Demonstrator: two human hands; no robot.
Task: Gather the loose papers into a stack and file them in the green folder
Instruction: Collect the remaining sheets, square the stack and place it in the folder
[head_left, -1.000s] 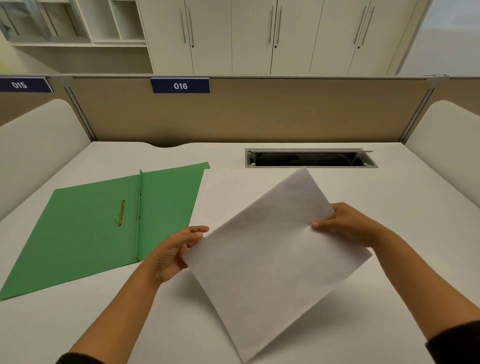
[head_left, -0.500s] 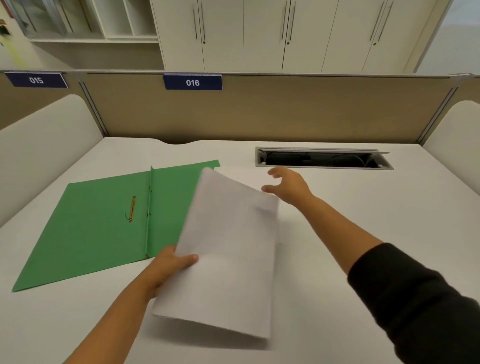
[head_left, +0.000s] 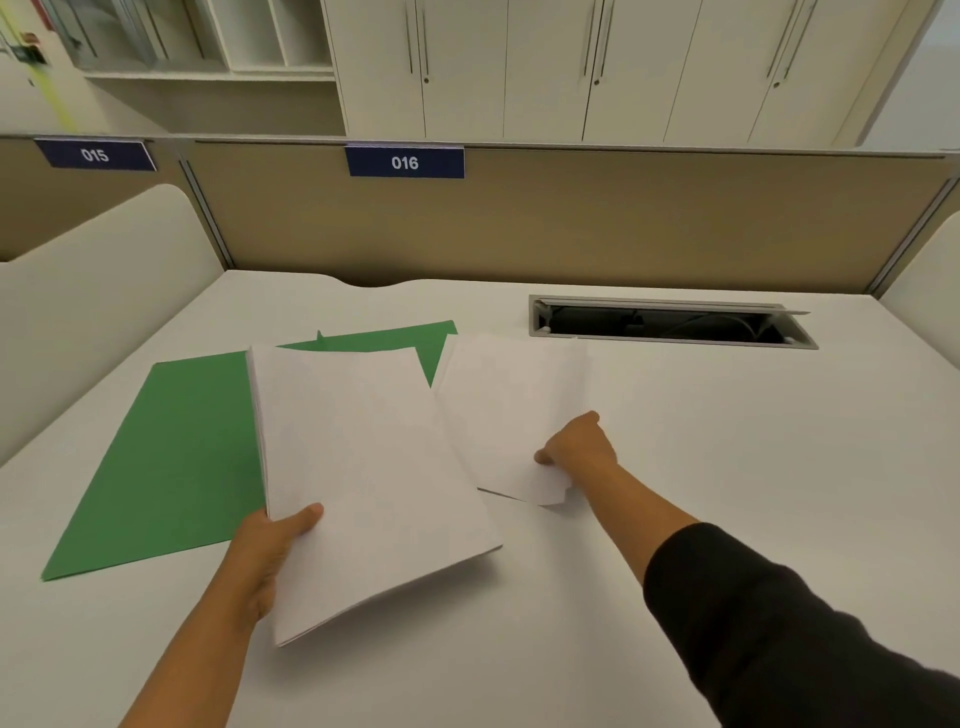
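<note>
The left hand (head_left: 270, 545) is gripping a stack of papers (head_left: 363, 483) at its lower left edge, thumb lying on top and the other fingers hidden beneath. The stack is tilting up off the white desk (head_left: 727, 441) at centre frame, its far edge overlapping the green folder (head_left: 176, 457). The right hand (head_left: 576, 452) is pinching the near corner of a loose sheet (head_left: 509, 410) just right of centre, fingers curled round the paper so the corner is bending upward — the rest of the sheet is lying flat on the desk, its left edge tucked behind the stack.

The folder is lying open and flat in the left half of the frame, its top right corner showing between stack and sheet. Bare desk is stretching out to the right of the sheet and along the bottom of the frame. A cable slot (head_left: 670, 325) is sitting at upper right — beyond it, the tan divider (head_left: 623, 223).
</note>
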